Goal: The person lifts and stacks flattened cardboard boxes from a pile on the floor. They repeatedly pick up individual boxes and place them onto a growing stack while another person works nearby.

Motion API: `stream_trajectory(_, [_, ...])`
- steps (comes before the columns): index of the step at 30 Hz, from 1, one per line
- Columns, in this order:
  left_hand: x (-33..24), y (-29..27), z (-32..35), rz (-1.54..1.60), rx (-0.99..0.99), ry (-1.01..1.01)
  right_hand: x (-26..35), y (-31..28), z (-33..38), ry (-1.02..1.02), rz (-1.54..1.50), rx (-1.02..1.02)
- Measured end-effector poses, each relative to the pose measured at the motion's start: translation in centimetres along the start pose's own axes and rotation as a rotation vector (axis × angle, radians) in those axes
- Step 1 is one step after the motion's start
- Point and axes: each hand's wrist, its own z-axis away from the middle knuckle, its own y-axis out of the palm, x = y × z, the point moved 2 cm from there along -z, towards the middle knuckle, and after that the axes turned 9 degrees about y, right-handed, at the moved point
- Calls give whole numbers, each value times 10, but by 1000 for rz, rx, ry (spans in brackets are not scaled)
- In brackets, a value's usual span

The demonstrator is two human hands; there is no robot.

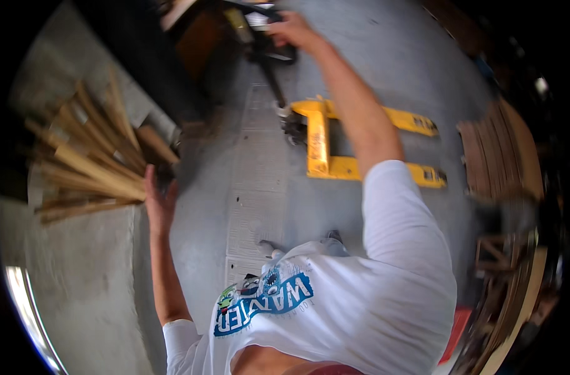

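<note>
A yellow pallet jack [319, 140] stands on the floor ahead of me, its two forks pointing right. Its dark handle [269, 75] leans up toward the far left. My right hand [291, 31], arm stretched far forward, is closed around the black grip at the handle's top; some of the fingers are hidden there. My left hand [160, 203] hangs open at the left, thumb and fingers apart. It is next to the near ends of a fan of wooden strips [97, 169]; whether it touches them I cannot tell.
A concrete wall [79, 281] runs along my left, with a dark post [141, 56] beyond the strips. Floor plates [257, 187] form a strip ahead of my feet. Stacked brown boards [500, 150] and a wooden frame [494, 253] stand at the right.
</note>
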Motion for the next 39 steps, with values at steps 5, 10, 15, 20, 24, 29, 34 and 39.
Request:
stream_trajectory(5, [-58, -25, -99, -260, -53, 490, 24, 138, 216, -92, 291, 107])
stream_trajectory(10, [9, -33, -58, -869, 488, 639, -3, 163, 371, 84, 593, 69])
stream_trajectory(15, [-44, 0, 101, -288, 826, 726, -48, 140, 524, 146, 811, -122])
stream_trajectory(20, [-154, -34, 235, -16, 809, 787, -24, 122, 658, 283, 909, -34])
stream_trajectory(24, [-197, -96, 227, 100, 863, 562, 70, 117, 681, 176, 812, -138])
stream_trajectory(29, [-232, -149, 172, 507, 645, 328, 170, 96, 665, -68, 681, -594])
stream_trajectory(34, [-196, -143, 154, 744, 140, 192, 166, 83, 618, -99, 291, -1082])
stream_trajectory(39, [-216, -110, 143, 1015, -121, 18, 161, 56, 582, -174, 154, -1289])
